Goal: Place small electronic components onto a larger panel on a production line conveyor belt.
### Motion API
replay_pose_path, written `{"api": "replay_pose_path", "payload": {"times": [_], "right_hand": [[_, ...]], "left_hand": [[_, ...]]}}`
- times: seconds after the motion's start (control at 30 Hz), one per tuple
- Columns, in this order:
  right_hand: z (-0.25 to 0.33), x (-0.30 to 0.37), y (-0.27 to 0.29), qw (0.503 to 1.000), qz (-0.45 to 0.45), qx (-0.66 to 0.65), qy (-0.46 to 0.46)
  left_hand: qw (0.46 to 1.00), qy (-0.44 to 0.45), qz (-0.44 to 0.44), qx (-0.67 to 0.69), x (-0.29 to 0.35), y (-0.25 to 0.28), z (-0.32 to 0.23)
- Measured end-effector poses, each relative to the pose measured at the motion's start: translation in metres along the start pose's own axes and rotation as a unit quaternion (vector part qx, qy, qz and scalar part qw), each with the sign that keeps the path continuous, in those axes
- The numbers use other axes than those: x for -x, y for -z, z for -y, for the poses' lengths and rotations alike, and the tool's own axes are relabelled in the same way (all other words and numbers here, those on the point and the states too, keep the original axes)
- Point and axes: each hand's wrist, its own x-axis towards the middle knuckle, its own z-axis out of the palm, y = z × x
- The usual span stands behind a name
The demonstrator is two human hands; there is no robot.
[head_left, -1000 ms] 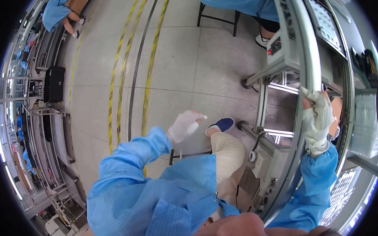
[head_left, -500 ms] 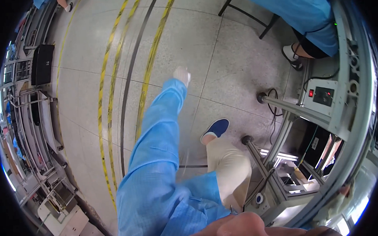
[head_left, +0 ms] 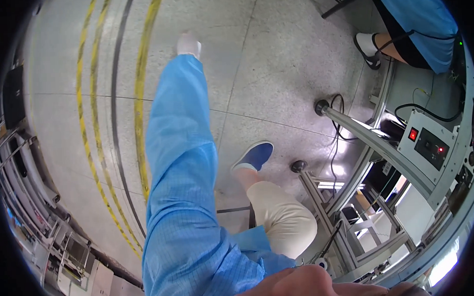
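Note:
My left hand (head_left: pixel 188 44) wears a white glove and is stretched far out over the grey floor (head_left: pixel 276 79), at the end of my straight blue sleeve (head_left: pixel 180 165). It is small and seen from behind, so its fingers are not readable, and nothing shows in it. It touches nothing that I can see. My right hand is out of the picture. Below the arm are my bent knee in beige trousers (head_left: pixel 284 219) and my blue shoe (head_left: pixel 255 155) on the floor.
Yellow and dark floor stripes (head_left: pixel 138 99) run along the left. A metal workstation frame (head_left: pixel 373 148) with a grey control box and red switch (head_left: pixel 430 144) stands at right. Another person's leg and shoe (head_left: pixel 369 44) show at top right. Racks (head_left: pixel 52 243) line the left edge.
My right hand, up on the frame post a second ago, has left the picture. My left arm has straightened outward over the floor, and the view has swung down.

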Motion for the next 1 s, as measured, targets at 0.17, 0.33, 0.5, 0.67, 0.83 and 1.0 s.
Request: {"api": "replay_pose_path", "payload": {"times": [0.17, 0.33, 0.5, 0.67, 0.83, 1.0], "right_hand": [[0.003, 0.012, 0.022, 0.999, -0.008, 0.045, -0.025], [0.004, 0.03, 0.045, 0.996, -0.022, 0.064, -0.053], [0.004, 0.043, 0.059, 0.995, -0.02, 0.055, -0.077], [-0.017, 0.041, 0.046, 0.995, 0.025, -0.017, -0.094], [-0.023, 0.025, 0.018, 0.991, 0.071, -0.06, -0.093], [-0.018, 0.012, 0.018, 0.991, 0.082, -0.059, -0.092]], "left_hand": [[0.999, -0.019, 0.003, -0.033, -0.02, -0.023, 0.018], [0.997, -0.033, -0.034, -0.053, -0.018, -0.044, 0.018], [0.994, -0.076, -0.035, -0.072, 0.01, -0.061, 0.004], [0.997, -0.036, -0.042, 0.046, 0.025, -0.069, 0.036], [0.994, 0.045, 0.001, 0.096, 0.042, -0.048, -0.024], [0.985, -0.072, -0.015, 0.159, 0.036, -0.02, -0.13]]}}
